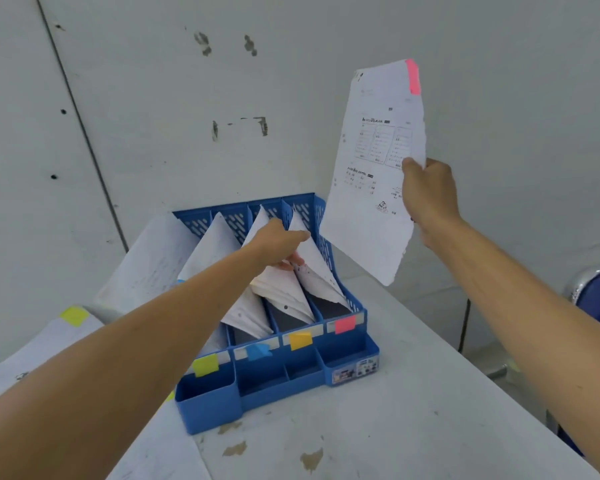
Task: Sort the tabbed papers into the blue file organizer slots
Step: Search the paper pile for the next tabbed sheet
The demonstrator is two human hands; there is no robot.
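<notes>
Head view: the right hand (pixel 426 192) is gripping a printed paper (pixel 368 209) by its edge, holding it upright in the air above and right of the blue file organizer (pixel 278 379). A pink tab (pixel 413 76) is sitting at the paper's top corner. The left hand (pixel 278 244) is reaching among the filed sheets (pixel 312 268) of the rightmost slots; whether it is pinching or only pressing them is unclear. The organizer is standing on a white, stained bench (pixel 395 427) against a scuffed pale wall (pixel 222 98). Loose papers (pixel 42 348) are lying at left.
</notes>
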